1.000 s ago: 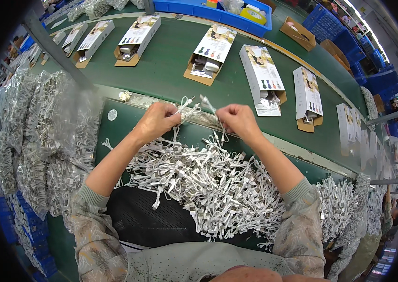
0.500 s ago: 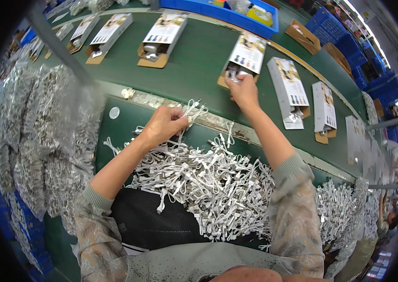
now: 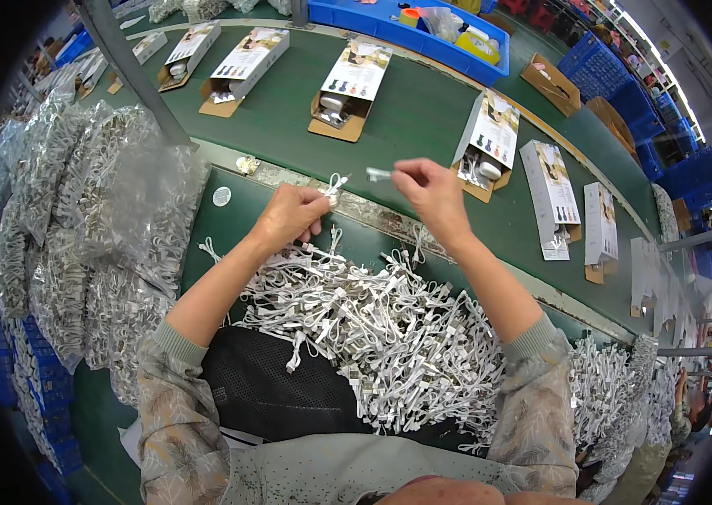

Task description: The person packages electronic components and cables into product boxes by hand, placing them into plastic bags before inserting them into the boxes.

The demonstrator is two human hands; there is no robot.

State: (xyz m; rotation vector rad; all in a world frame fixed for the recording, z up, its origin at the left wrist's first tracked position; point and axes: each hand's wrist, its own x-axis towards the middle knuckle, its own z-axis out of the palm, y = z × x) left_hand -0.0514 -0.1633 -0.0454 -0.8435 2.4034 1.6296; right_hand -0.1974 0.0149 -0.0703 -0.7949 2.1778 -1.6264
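Observation:
My left hand (image 3: 293, 215) is closed at the near edge of the green belt, with a short looped white USB cable (image 3: 336, 187) standing out of its fingers. Over the belt, my right hand (image 3: 431, 198) pinches another white cable (image 3: 378, 174), its plug pointing left. Just beyond the right hand lies an open printed box (image 3: 490, 139), its brown flap folded down and white parts showing inside. A similar open box (image 3: 354, 84) lies farther left. Below both hands spreads a large heap of white cables (image 3: 389, 337).
More boxes (image 3: 246, 63) line the green belt (image 3: 423, 109) on both sides. Clear bags of cables (image 3: 78, 236) are piled at left. A metal post (image 3: 133, 71) rises there. A blue tray (image 3: 389, 34) stands beyond the belt, and black mesh cloth (image 3: 276, 387) lies near my body.
My right hand has drawn back from the open box toward my left hand and now pinches a cable. The boxes have shifted right along the belt.

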